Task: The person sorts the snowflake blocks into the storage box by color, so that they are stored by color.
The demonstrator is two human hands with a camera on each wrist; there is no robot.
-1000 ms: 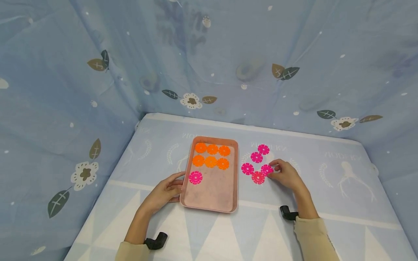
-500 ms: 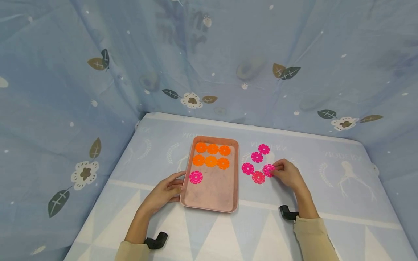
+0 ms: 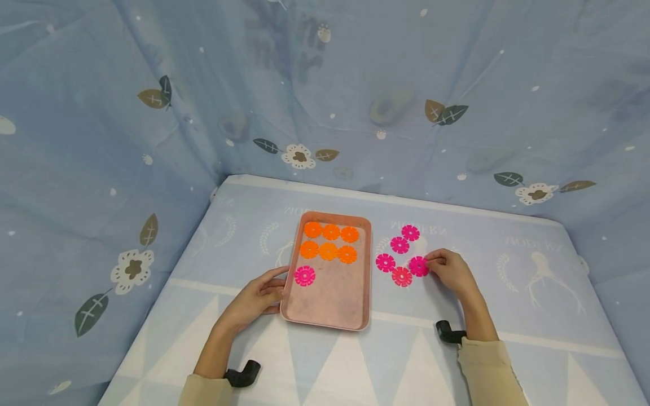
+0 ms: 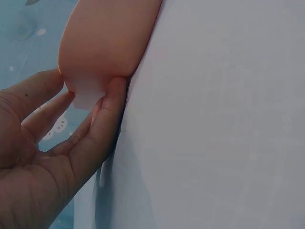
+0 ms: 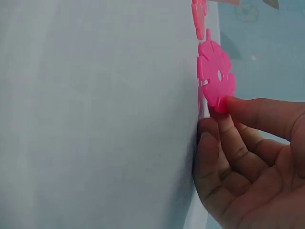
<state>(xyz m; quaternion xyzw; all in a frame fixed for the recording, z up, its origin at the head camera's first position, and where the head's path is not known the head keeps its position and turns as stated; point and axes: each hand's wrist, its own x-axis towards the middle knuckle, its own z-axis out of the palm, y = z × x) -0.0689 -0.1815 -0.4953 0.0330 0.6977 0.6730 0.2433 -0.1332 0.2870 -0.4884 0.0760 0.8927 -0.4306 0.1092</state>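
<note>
My right hand (image 3: pixel 451 269) pinches a bright pink notched snowflake disc (image 5: pixel 217 74) by its edge, thumb on one face and a fingertip behind. Tilted up in the right wrist view, the disc shows a small hole in its middle. Right beside it in the head view lies a coral-pink disc (image 3: pixel 402 276). My left hand (image 3: pixel 256 296) is at the left side of a shallow pink tray (image 3: pixel 325 316), its fairly straight fingers touching the rim and outer wall. Inside the tray, several orange discs (image 3: pixel 328 251) lie in two rows, with one pink disc (image 3: pixel 304 276) below them at the left.
More pink discs lie on the table right of the tray: one close to its edge (image 3: pixel 385 263) and two farther back (image 3: pixel 399 245). A patterned cloth covers the table (image 3: pixel 533 282). Blue printed curtain (image 3: pixel 376 84) rises behind and at the sides.
The right hand, at first beside the pink disc, has taken it between thumb and finger and shifted it slightly right. The left hand and tray stay in place.
</note>
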